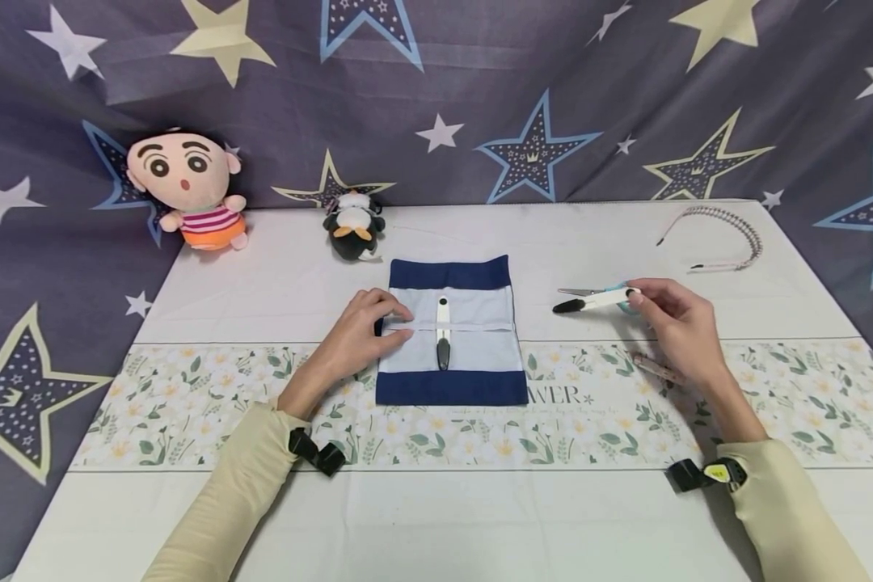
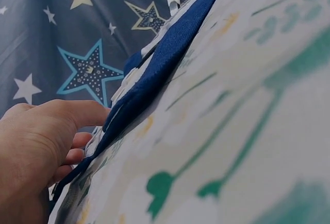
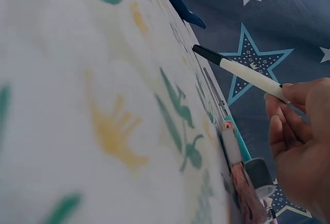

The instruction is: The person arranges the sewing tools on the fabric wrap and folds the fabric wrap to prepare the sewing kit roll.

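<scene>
A white marker pen (image 1: 604,301) with a black end is pinched between the thumb and fingers of my right hand (image 1: 672,323), raised at the right. In the right wrist view this marker (image 3: 247,74) points away from the hand. My left hand (image 1: 367,335) rests at the left edge of a navy and pale-blue cloth piece (image 1: 480,388), thumb and index finger apart over it. A similar white marker (image 1: 443,323) lies upright in the cloth's middle, where a thin strap (image 1: 487,327) crosses. Whether the strap passes over it, I cannot tell.
Scissors with light-blue handles (image 3: 238,136) lie beneath the right hand, near a pinkish slim object (image 1: 658,368) and a dark-capped item (image 3: 259,175). A beaded headband (image 1: 752,234) is at the back right. A boy doll (image 1: 207,218) and a penguin plush (image 1: 352,226) stand at the back left.
</scene>
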`<state>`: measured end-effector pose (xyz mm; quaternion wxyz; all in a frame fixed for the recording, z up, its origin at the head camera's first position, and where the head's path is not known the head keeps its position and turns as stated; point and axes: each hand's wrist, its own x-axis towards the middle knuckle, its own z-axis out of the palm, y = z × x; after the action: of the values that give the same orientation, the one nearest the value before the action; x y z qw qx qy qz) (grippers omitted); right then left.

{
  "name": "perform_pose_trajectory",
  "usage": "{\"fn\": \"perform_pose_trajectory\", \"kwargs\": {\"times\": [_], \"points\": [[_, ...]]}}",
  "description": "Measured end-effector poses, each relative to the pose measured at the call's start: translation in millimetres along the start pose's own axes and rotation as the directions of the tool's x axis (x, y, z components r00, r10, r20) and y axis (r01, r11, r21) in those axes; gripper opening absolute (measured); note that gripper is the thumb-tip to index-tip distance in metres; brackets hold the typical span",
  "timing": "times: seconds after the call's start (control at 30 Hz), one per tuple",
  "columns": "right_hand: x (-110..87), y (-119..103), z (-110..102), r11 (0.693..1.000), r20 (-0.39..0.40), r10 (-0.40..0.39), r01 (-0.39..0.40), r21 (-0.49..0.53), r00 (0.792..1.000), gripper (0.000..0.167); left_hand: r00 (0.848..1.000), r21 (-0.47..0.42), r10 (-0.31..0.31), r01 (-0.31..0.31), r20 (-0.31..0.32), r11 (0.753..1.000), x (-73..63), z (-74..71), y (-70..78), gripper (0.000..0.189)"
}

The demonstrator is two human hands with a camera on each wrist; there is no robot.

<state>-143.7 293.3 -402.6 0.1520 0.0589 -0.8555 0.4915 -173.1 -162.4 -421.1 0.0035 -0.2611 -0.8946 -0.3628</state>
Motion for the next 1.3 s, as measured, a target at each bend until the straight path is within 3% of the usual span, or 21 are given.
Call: {"fn": "perform_pose_trajectory", "kwargs": {"times": [0.43,0.77,1.07,1.3], "points": [[18.4,-5,16,0.988,-0.008,0.003,-0.002,0.154,1.0,0.029,1.0,-0.011,0.006,-0.006,0.001,1.0,0.3,0.6,1.5,0.016],[38.7,-15,39,0.954,0.026,-0.033,0.023,0.299,0.999,0.026,1.0,-0.002,0.002,-0.002,0.0,1.0,1.6,2.2,4.1,0.014],[52.6,-27,65,0.929,0.052,-0.048,0.026,0.369,0.997,0.027,1.0,0.022,0.003,-0.003,0.006,1.0,2.2,1.7,6.6,0.014],[59.0,-33,86,0.929,0.096,-0.055,0.015,0.371,0.994,0.026,1.0,0.031,0.006,-0.006,0.021,1.0,4.3,1.5,8.4,0.014]]}}
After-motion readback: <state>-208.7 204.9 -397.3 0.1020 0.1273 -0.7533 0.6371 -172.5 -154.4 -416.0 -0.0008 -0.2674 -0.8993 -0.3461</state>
